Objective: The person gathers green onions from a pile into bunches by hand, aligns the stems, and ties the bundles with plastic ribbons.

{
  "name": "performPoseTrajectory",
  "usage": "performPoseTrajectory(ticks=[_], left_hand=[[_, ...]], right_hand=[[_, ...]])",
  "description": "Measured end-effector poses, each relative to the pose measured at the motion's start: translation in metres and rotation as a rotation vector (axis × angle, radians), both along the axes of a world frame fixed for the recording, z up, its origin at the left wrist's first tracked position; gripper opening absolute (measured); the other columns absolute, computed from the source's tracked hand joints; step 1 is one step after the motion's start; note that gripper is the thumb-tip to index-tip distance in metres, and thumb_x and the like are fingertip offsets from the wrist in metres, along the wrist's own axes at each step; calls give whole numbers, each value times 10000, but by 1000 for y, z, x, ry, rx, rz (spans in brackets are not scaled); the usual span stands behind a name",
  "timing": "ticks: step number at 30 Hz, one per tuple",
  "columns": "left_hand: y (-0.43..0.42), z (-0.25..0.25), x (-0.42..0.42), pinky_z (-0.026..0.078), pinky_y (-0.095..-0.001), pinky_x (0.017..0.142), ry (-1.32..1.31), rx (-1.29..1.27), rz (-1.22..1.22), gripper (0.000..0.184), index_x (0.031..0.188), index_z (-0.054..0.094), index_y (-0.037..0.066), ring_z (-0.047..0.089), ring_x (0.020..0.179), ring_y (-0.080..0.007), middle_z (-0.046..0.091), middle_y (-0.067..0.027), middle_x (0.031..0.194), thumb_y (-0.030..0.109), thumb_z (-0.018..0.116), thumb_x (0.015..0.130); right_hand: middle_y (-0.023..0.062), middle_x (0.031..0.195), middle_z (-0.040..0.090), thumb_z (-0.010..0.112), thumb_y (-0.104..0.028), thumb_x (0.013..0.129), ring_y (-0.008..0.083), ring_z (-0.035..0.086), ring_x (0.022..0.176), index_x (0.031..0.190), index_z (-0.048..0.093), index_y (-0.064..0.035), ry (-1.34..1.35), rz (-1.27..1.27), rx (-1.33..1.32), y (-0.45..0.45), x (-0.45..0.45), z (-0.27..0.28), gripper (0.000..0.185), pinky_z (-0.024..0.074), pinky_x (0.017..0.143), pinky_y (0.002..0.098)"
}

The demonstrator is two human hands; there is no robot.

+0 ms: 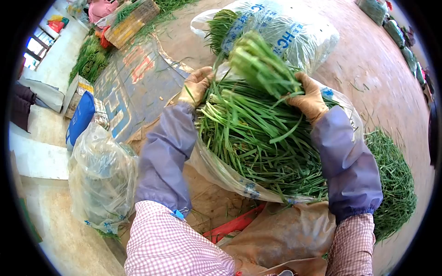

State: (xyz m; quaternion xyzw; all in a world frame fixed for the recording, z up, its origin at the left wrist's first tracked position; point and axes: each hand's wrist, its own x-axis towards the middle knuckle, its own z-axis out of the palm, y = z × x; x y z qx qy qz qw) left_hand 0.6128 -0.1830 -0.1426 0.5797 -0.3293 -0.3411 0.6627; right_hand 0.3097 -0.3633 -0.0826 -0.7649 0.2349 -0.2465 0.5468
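Observation:
A large heap of long green stalks (pixel 258 133) lies in an open clear plastic bag (pixel 216 172) in front of me. Above its far side a bundle of green stalks (pixel 260 64) is tilted and blurred by motion. My right hand (pixel 311 97), in a tan glove, is closed on the near end of that bundle. My left hand (pixel 197 85), gloved too, is at the heap's upper left edge with its fingers curled together by the bag's rim; what they hold is too small to name.
Beyond the heap lies a filled plastic bag (pixel 308 39) with blue print. Loose greens (pixel 391 184) are piled at the right. At the left are a clear bag (pixel 103 175), a blue bag (pixel 81 117) and a crate (pixel 133 23). Part of a person (pixel 100 9) shows at the top left.

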Motion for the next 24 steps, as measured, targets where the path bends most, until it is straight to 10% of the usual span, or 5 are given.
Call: performPoseTrajectory(ticks=[6,10,14,20,24], left_hand=[[49,97,-68,400,-325,1044,-427,-89,617,417,1286,544,35,530,1209,-212,616,-91,1204,208,626,915],[60,151,-156,387,-387,1069,-701,-102,222,617,1341,482,6,518,1227,-286,558,-165,1305,373,677,884],[4,117,-193,257,-430,1147,-658,204,-151,1460,1505,-9,-12,266,1409,-374,205,-300,1521,775,742,532],[-53,98,-196,422,-349,1016,-119,-201,-441,1102,1433,298,11,514,1180,-210,515,-119,1307,416,902,606],[-53,105,-215,339,-348,1079,-155,-335,-423,825,1349,464,53,466,1233,-156,563,-59,1281,317,868,680]], right_hand=[[63,1080,671,759,84,684,145,632,931,1228,563,-36,-289,-125,408,-15,-40,4,591,509,852,295],[58,1115,665,744,114,678,158,633,980,1266,532,-34,-331,-198,407,1,-58,10,642,513,892,294],[66,1180,635,781,94,658,168,604,1079,1332,472,-54,-323,-196,334,21,-68,10,756,505,934,302],[70,1247,590,828,-31,704,132,560,1122,1385,398,-13,-141,-61,125,49,-79,19,805,472,985,276],[223,1242,549,748,-304,773,340,546,1165,1444,283,20,423,-61,-732,43,-99,21,878,407,1019,446]])
